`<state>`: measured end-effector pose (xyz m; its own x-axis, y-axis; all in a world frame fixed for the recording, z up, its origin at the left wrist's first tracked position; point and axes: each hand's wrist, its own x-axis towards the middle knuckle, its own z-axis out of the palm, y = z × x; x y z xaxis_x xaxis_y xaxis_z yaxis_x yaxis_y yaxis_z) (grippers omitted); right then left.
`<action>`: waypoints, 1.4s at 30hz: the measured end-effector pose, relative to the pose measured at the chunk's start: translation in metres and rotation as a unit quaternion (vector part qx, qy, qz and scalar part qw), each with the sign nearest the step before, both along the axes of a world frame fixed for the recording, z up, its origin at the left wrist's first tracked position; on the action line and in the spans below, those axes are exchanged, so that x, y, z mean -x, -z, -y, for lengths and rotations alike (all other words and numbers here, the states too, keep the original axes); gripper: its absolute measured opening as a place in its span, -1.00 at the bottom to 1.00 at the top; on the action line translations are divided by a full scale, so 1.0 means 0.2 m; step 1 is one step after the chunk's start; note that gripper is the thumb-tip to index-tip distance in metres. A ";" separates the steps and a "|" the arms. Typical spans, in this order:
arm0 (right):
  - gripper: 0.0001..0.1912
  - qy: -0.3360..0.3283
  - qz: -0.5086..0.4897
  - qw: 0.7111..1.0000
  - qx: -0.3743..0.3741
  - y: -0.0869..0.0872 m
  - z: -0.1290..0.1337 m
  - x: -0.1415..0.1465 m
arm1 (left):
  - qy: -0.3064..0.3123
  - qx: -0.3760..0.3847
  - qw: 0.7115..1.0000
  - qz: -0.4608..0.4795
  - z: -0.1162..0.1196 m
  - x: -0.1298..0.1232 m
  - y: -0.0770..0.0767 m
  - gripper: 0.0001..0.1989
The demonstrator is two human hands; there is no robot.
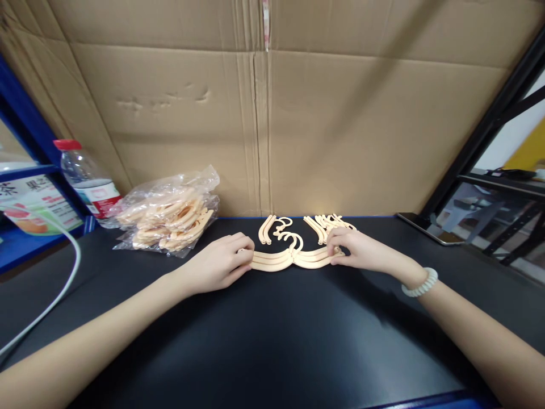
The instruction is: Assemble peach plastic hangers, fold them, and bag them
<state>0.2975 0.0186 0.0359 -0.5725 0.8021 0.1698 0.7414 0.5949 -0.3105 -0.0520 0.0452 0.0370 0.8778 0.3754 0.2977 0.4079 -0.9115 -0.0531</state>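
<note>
Several cream-coloured plastic hangers (272, 262) lie stacked together on the black table, their hooks pointing to the back. My left hand (223, 261) is closed around the left end of the stack, fingers curled over it. At the other end, my right hand (355, 248) pinches the tips of the hanger arms; a pale coiled band circles that wrist. Just behind are loose curved hanger arms (266, 230), loose hooks (281, 225) and a further group of hanger arms (315, 228), partly hidden by my right hand.
A clear plastic bag (170, 213) of cream hanger parts sits at the left back. Beside it stands a red-capped bottle (91, 184). A white cable (70, 284) curves along the left. Cardboard (340, 125) walls the back. A phone-like flat object (430, 229) lies at the right back.
</note>
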 end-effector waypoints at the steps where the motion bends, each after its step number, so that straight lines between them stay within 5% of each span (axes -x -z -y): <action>1: -0.95 -0.002 0.000 1.000 0.000 0.00 0.00 0.00 | 0.001 0.000 1.000 0.004 0.00 0.00 0.00 -0.81; 13: -0.95 0.009 -0.010 0.999 -0.029 0.04 -0.01 0.00 | -0.049 -0.002 0.999 0.008 -0.01 -0.01 0.06 -0.77; 42: -0.88 0.016 0.012 0.998 -0.060 0.04 0.01 0.05 | -0.038 0.021 0.991 0.125 -0.03 0.00 0.11 -0.90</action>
<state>0.2881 0.0159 0.0271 -0.5512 0.7953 0.2524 0.7674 0.6020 -0.2207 -0.0513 0.0521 0.0141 0.7471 0.4548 0.4848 0.4716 -0.8766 0.0956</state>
